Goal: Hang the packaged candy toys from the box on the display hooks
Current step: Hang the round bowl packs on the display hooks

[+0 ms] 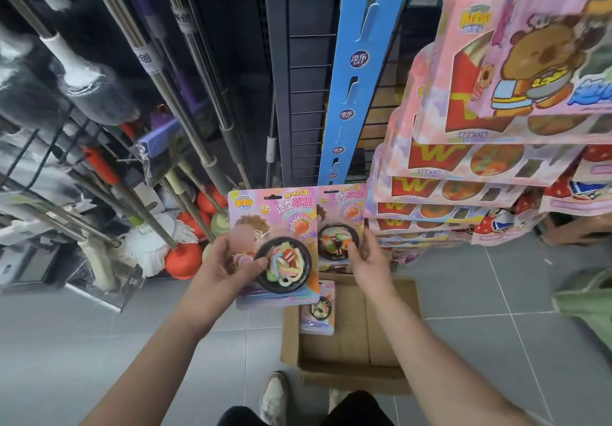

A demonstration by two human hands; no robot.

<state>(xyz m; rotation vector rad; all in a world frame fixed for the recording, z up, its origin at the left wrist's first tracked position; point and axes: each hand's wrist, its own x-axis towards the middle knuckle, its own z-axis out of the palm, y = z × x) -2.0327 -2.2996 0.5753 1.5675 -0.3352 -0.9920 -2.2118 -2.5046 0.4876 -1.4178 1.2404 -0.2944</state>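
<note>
Seen from the head camera, the left hand (pixel 228 266) grips the first pack (pixel 281 223) of noodle candy at its lower left, thumb laid across the front beside the black bowl blister, fingers hidden behind. Held so, the card stands upright with the hang hole at its top free, which I judge suits threading it onto a hook. The right hand (pixel 369 260) pinches the second pack (pixel 337 213) at its lower right edge, thumb on the front by the bowl. This pack sits a little farther off and just right of the first, its top close under the foot of the blue strip (pixel 354 78), likely so that its hole can be brought to a fastening there; whether it already hangs I cannot tell, for no hook shows plainly. A third pack (pixel 318 309) lies in the far left part of the cardboard box (pixel 390 376) on the floor, near the person's feet; the rest of the box shows bare bottom, so it seems nearly unloaded. To the right, rows of pink packs (pixel 480 167) overlap on the display, hung by their tops; to the left, mop handles (pixel 185 94) stand in a rack. The next move calls for lining one hole up with a hook while the other hand waits.
</note>
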